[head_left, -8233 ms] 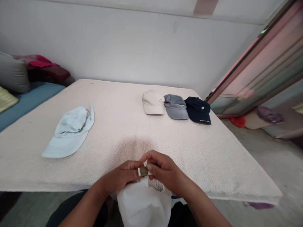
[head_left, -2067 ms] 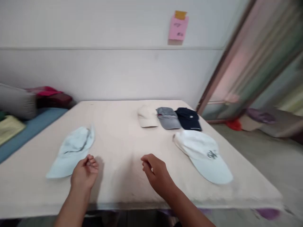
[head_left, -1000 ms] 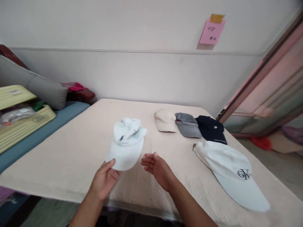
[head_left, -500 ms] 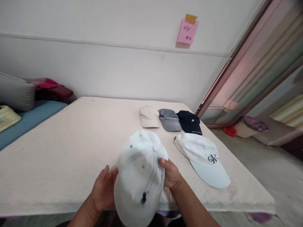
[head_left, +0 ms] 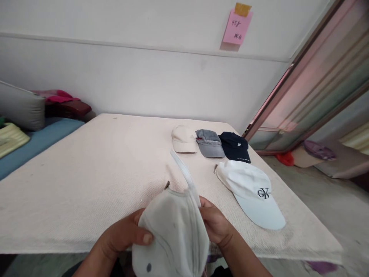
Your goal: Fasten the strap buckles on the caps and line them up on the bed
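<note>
Head view looks forward and down across a desk (head_left: 86, 192) covered in a cream, finely woven cloth. Both hands are closed around a white baseball cap (head_left: 173, 231), holding it up at the near edge of the desk, just in front of the person. The left hand (head_left: 122, 234) grips the cap's left side with its thumb (head_left: 147, 238) pressed on the fabric, while the right hand (head_left: 216, 221) cups the right side, its fingers mostly hidden behind the crown. The cap is tilted with its back opening toward the far side, and a thin white strap (head_left: 183, 173) sticks up and away from it, with a small metal tip (head_left: 167, 185) just left of the strap. The brim seems to hang down toward the near side, though the hands and the angle make that hard to be sure of. Right of the hands, a white cap with a pale blue brim and a dark CK logo (head_left: 248, 190) lies on the desk. Beyond it, three caps sit side by side near the far edge: a beige cap (head_left: 184, 138), a grey cap (head_left: 210, 143) and a navy cap (head_left: 234, 146), with the grey one touching both neighbours. A pink note (head_left: 236, 27) is taped to the white wall (head_left: 115, 77) behind.
</note>
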Available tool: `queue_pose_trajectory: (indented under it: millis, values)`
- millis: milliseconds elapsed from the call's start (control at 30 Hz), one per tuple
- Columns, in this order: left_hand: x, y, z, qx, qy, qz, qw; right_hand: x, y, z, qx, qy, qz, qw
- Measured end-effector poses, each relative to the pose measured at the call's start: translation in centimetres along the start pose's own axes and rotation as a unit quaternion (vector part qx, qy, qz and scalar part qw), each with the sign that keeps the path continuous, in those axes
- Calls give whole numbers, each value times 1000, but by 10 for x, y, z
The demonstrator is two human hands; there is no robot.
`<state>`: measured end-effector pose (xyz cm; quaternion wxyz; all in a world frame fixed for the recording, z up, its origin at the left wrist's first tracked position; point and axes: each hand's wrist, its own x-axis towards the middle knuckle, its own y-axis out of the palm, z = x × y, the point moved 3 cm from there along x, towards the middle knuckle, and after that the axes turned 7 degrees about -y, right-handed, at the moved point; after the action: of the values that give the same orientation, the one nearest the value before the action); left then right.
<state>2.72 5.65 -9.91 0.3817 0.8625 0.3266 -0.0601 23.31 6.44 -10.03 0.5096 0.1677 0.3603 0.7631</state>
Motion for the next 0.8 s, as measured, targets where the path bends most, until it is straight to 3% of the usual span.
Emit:
queue_pose_trajectory:
  millis: [67,167,267,367,500,600,800]
  values:
    - [5,5,-4,2,28,15,999,-2,0,1,-12,1,-25,1000]
    - [16,8,-7,-50,69,-10,996,-4,-4,6,-26,-18,-69,997]
    - [25,9,-4,-124,37,-31,991,-7,-11,8,-60,-12,-74,995]
    - [27,10,1,-150,13,-25,988,-10,-14,6,-88,26,-42,995]
    - [25,8,6,-132,30,-26,990,-13,-7,6,-108,60,48,991]
    - [25,4,6,-112,29,-49,992,-11,-1,15,-109,17,80,991]
    - [28,11,-4,-56,36,-68,995,-3,-4,27,-95,-76,19,992]
